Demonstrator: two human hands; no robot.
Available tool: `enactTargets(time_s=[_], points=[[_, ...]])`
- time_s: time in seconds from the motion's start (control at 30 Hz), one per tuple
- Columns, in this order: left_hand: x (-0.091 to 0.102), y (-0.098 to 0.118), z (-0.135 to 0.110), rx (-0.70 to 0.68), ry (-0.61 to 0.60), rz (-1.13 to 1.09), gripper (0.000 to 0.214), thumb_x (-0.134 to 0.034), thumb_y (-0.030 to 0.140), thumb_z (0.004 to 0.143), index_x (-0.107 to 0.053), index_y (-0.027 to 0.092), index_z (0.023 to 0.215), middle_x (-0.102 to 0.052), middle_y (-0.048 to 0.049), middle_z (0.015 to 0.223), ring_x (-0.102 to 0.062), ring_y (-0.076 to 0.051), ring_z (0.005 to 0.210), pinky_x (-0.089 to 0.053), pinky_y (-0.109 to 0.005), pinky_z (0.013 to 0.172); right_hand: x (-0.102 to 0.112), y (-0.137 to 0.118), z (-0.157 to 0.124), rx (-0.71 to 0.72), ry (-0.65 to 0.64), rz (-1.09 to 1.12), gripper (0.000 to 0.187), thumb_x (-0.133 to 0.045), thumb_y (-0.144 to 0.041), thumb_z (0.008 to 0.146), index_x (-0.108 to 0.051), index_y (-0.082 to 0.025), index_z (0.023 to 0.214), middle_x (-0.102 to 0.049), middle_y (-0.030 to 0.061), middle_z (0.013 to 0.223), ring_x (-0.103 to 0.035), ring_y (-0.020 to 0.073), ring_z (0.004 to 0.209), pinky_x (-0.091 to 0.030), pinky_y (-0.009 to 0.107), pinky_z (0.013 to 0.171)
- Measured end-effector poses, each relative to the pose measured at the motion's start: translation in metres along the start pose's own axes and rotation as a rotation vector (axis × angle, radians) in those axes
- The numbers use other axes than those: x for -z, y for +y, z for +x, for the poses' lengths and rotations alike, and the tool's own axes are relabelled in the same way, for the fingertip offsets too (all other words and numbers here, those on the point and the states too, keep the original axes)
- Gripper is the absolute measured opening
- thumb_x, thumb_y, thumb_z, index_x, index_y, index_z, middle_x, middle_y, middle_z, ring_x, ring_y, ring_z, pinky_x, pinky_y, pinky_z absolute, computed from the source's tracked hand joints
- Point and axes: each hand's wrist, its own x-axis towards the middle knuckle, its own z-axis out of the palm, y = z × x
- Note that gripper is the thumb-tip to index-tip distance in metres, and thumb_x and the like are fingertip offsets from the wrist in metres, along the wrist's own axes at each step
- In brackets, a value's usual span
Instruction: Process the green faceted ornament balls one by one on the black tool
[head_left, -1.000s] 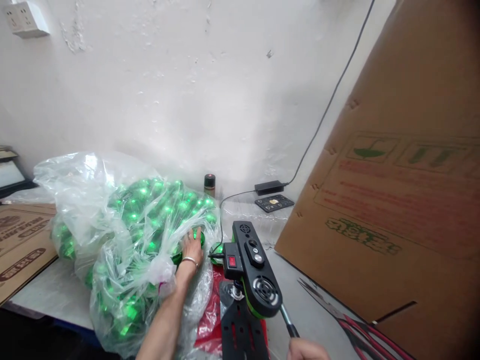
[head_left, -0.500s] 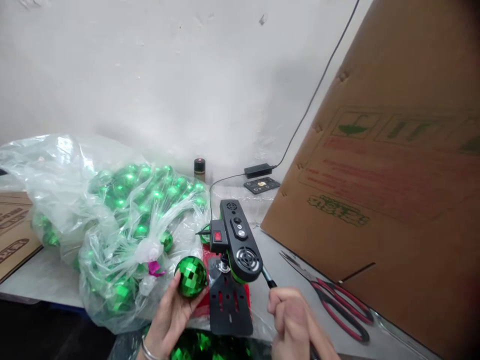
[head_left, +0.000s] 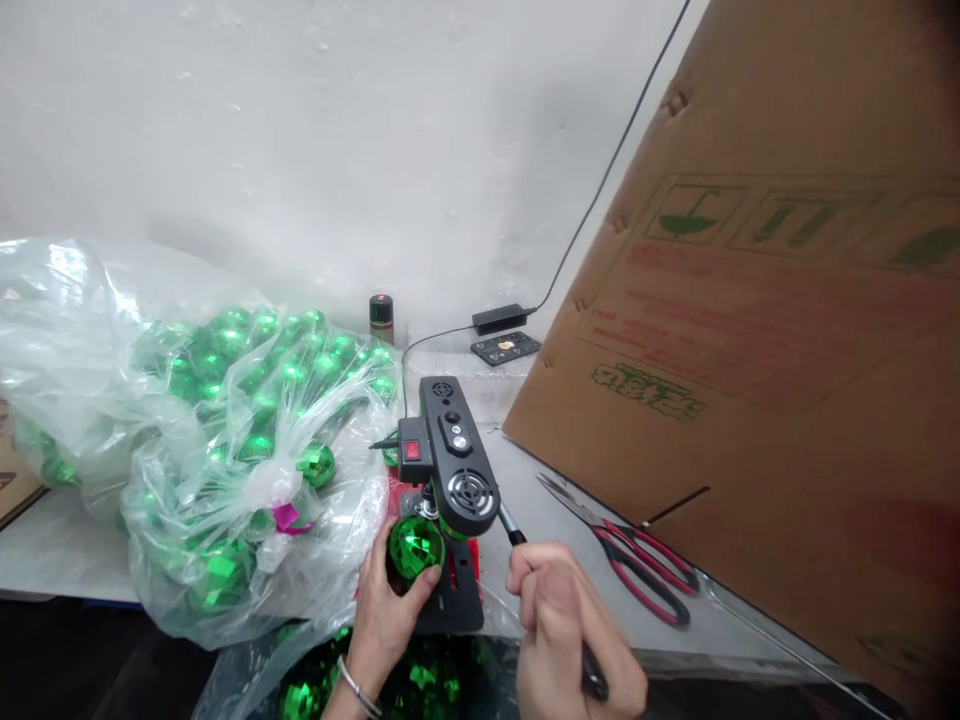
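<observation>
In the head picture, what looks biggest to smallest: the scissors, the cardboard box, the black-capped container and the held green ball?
1. Cardboard box
2. Scissors
3. Held green ball
4. Black-capped container

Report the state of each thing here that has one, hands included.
Left hand: holding the ball.
Ball: held beside the machine.
Right hand: gripping the handle.
Handle: held, partly hidden.
Machine: running or not, cannot tell.
Scissors: unheld, on the table.
Bag: filled with balls, neck bunched.
Can: upright.
Adapter: cabled both ends.
Carton: printed umbrella upside down.
</observation>
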Motion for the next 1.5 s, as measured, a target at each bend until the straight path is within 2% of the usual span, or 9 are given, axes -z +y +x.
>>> enactTargets(time_s=[0.2,0.5,0.67,0.8,1.0,1.23,1.5], points=[[-0.013,-0.010,0.000,-0.160,-0.001,0.162,0.084,-0.088,0.050,0.080,-0.063,0.019,0.155,-0.076,-0.0212,0.150,-0.069,-0.049,0.144,-0.053,-0.073,0.124,-0.001,0.000,0.001,0.019,0.010,0.001,0.044,-0.053,-0.006,0.112,-0.050,-0.021,0.071,-0.050,-0.0047,0.062,-0.055,0.0093,0.055,-0.041,0.023,0.051],[-0.016,-0.023,-0.010,-0.394,-0.022,0.232,0.076,-0.087,0.034,0.083,-0.061,0.021,0.154,-0.077,-0.0203,0.150,-0.074,-0.046,0.140,-0.061,-0.069,0.117,-0.006,-0.004,0.007,0.004,0.030,0.006,0.044,-0.052,-0.007,0.113,-0.048,-0.021,0.071,-0.049,-0.0058,0.063,-0.053,0.0073,0.055,-0.039,0.022,0.052],[-0.027,-0.012,-0.001,-0.344,-0.090,0.175,0.074,-0.089,0.031,0.076,-0.067,0.019,0.145,-0.079,-0.0182,0.137,-0.077,-0.044,0.129,-0.064,-0.067,0.112,-0.005,-0.006,0.010,0.003,0.013,0.009,0.046,-0.053,-0.008,0.113,-0.045,-0.021,0.070,-0.047,-0.0062,0.062,-0.052,0.0074,0.055,-0.039,0.022,0.052],[-0.032,-0.017,0.005,-0.308,-0.105,0.095,0.079,-0.092,0.032,0.070,-0.066,0.019,0.143,-0.079,-0.0161,0.136,-0.077,-0.042,0.128,-0.064,-0.065,0.113,-0.002,-0.004,0.006,-0.003,-0.013,0.004,0.043,-0.053,-0.007,0.113,-0.050,-0.020,0.072,-0.050,-0.0052,0.063,-0.053,0.0077,0.054,-0.038,0.023,0.051],[-0.032,-0.024,0.005,-0.317,-0.120,0.056,0.083,-0.093,0.028,0.067,-0.064,0.019,0.145,-0.079,-0.0161,0.135,-0.078,-0.041,0.125,-0.064,-0.065,0.113,-0.005,0.003,-0.008,0.049,0.090,0.011,0.046,-0.054,-0.008,0.113,-0.047,-0.021,0.069,-0.042,-0.0067,0.060,-0.052,0.0081,0.054,-0.040,0.023,0.052],[-0.034,-0.017,0.005,-0.340,-0.112,0.112,0.083,-0.094,0.030,0.067,-0.065,0.019,0.144,-0.081,-0.0158,0.131,-0.080,-0.042,0.120,-0.066,-0.066,0.107,-0.011,0.008,-0.026,0.029,0.193,-0.022,0.047,-0.055,-0.010,0.113,-0.049,-0.020,0.068,-0.053,-0.0052,0.062,-0.051,0.0075,0.052,-0.036,0.025,0.052],[-0.033,-0.017,0.003,-0.377,-0.093,0.119,0.083,-0.093,0.030,0.067,-0.066,0.019,0.145,-0.080,-0.0173,0.138,-0.079,-0.043,0.128,-0.065,-0.066,0.112,-0.010,0.014,-0.031,0.019,0.208,-0.019,0.050,-0.055,-0.013,0.113,-0.049,-0.021,0.064,-0.049,-0.0057,0.059,-0.050,0.0090,0.051,-0.035,0.026,0.052]])
